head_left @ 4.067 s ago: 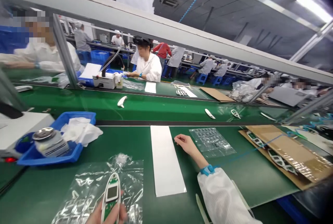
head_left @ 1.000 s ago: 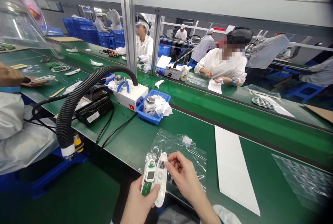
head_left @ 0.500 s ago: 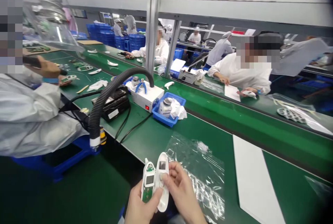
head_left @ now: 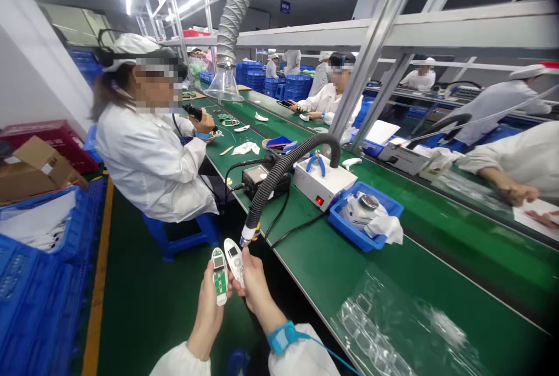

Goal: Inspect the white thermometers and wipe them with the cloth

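Note:
My left hand is closed around a white casing half with a green circuit board and small screen, held upright off the bench's left edge. My right hand pinches a white casing cover right beside it; the two parts touch side by side. Both hands are just below the nozzle of a black corrugated hose. A blue wrist strap circles my right wrist.
On the green bench stand a white box with a red light, a blue tray with a metal-lidded jar and white cloth, and clear plastic bags. A seated person in white works to the left. Blue crates line the aisle.
My view has swung left toward the aisle. Both hands with the two casing parts have moved off the bench edge and up under the hose nozzle.

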The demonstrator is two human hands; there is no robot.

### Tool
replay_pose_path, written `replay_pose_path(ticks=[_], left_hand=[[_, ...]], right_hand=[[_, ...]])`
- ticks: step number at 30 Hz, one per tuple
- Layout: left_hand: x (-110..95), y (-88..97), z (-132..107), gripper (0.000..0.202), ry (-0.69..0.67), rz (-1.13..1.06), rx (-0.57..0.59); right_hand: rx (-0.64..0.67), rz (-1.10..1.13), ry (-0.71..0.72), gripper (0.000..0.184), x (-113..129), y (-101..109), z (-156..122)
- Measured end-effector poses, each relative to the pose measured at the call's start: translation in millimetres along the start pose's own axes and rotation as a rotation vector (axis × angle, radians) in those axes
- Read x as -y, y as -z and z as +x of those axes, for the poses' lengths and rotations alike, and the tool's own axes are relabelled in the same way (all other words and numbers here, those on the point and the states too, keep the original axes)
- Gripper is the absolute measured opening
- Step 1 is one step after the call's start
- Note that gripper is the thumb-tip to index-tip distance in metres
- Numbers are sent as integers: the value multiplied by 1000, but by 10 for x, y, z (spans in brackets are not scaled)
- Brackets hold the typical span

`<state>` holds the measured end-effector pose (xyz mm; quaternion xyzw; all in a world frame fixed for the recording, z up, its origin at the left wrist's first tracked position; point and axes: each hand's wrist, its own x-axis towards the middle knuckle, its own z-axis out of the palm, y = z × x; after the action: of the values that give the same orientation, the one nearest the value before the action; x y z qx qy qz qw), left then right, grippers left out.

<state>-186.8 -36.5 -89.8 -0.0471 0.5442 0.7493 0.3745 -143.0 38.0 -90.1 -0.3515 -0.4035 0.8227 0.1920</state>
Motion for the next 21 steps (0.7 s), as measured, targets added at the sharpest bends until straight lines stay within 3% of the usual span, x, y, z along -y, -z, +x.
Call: replay_pose_path(ticks=[8,16,21], left_hand=[[218,-226,-35,48,23,2,15],[10,-126,-4,46,-41,-29,-59],[112,-158,-119,47,-30,4,-9]], right_hand=[[-71,52,48,60,7,254,-225],[-39,28,49,56,-43,0,-98],[-77,7,83,57,-80,130,-240]])
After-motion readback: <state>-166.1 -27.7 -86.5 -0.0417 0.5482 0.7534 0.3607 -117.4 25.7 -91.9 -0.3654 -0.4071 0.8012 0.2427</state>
